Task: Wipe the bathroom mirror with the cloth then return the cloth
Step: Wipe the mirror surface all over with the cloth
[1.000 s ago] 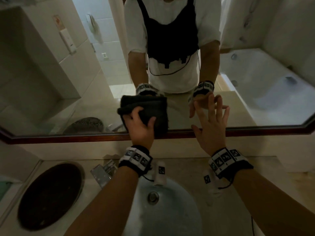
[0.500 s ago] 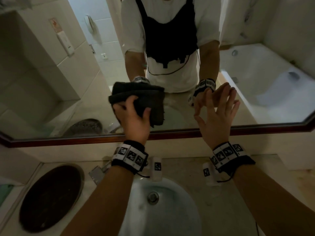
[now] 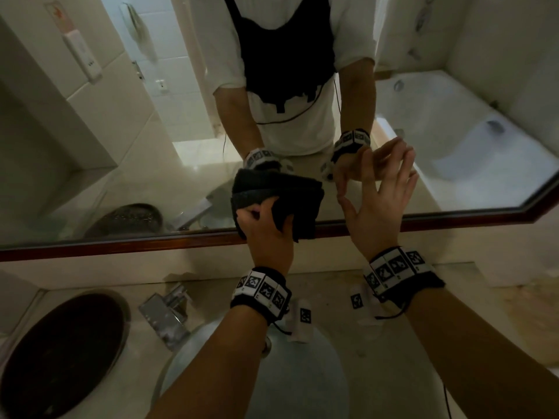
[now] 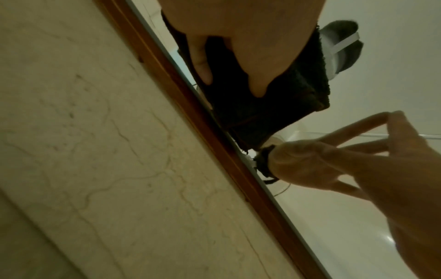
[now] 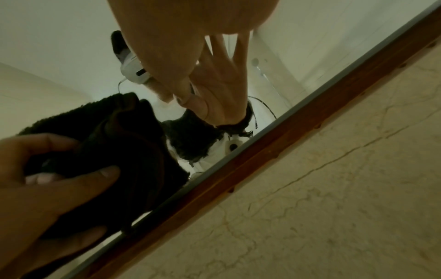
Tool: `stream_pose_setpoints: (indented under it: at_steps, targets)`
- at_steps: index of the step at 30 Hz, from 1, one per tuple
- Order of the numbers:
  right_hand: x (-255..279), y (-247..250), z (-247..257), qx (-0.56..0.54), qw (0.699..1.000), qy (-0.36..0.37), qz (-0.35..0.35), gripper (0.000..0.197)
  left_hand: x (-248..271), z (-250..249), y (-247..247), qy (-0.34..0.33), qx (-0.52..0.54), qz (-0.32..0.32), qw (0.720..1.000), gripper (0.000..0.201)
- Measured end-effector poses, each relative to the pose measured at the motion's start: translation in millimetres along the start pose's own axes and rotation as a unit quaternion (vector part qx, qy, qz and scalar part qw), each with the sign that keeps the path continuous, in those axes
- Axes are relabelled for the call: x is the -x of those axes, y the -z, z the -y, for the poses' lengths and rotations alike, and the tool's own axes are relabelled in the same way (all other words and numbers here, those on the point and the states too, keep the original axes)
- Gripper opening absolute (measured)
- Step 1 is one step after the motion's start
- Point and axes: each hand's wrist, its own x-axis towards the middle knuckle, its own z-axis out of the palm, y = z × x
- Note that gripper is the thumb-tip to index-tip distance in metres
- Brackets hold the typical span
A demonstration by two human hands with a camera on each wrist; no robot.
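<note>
The black folded cloth (image 3: 299,204) lies against the lower part of the mirror (image 3: 181,164), and its bottom edge overlaps the brown wooden frame (image 3: 121,247). My left hand (image 3: 266,228) grips the cloth, fingers and thumb curled into it. My right hand (image 3: 378,192) is just right of the cloth, fingers spread and straight, with the tips at the glass. The left wrist view shows the cloth (image 4: 274,105) under my fingers (image 4: 200,62) beside the frame (image 4: 214,132). In the right wrist view the left hand (image 5: 47,179) clutches the cloth (image 5: 133,151).
Below the mirror are a marble counter (image 3: 408,343), a white sink basin (image 3: 302,388) and a chrome faucet (image 3: 165,313). A dark round basin (image 3: 60,352) sits at the left. The mirror reflects a person and a bathtub (image 3: 453,131).
The left hand first carried the cloth up the glass, then down and right to the frame. The right hand stayed open at the mirror, now closer to the cloth.
</note>
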Motion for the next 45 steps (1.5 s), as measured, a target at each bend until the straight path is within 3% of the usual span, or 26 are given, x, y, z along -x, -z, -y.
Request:
stream_pose_setpoints:
  at_steps: [9, 16, 19, 23, 30, 36, 39, 45]
  targets:
    - [6.3, 1.9, 38.3, -0.026, 0.997, -0.062, 0.027, 0.085, -16.4, 64.9, 46.6, 0.042, -0.011, -0.019, 0.999, 0.043]
    - [21.5, -11.6, 99.5, -0.001, 0.998, 0.009, 0.055, 0.088, -37.2, 123.4, 107.2, 0.044, -0.013, -0.051, 0.998, 0.043]
    - [17.2, -18.9, 119.5, 0.011, 0.996, 0.048, 0.068, 0.095, -49.4, 148.4, 142.0, 0.078, -0.008, -0.045, 0.996, 0.044]
    - [14.8, -30.0, 123.0, 0.054, 0.993, 0.046, 0.09, 0.107, -60.4, 167.1, 165.1, 0.099, -0.013, -0.041, 0.994, 0.049]
    - [14.8, -42.2, 112.9, 0.064, 0.993, 0.062, 0.071, 0.1, -53.4, 155.3, 147.0, 0.119, 0.013, -0.056, 0.991, 0.05]
    - [15.4, -45.6, 107.7, 0.079, 0.991, 0.086, 0.066, 0.096, -26.5, 94.0, 74.9, 0.065, -0.013, -0.022, 0.998, 0.046]
    - [15.5, -47.6, 103.7, 0.073, 0.991, 0.101, 0.054, 0.094, -17.0, 72.6, 51.2, 0.073, -0.008, -0.002, 0.997, 0.047]
    - [16.6, -47.0, 96.1, 0.07, 0.989, 0.116, 0.057, 0.094, -30.3, 96.1, 78.5, 0.048, -0.023, -0.031, 0.998, 0.041]
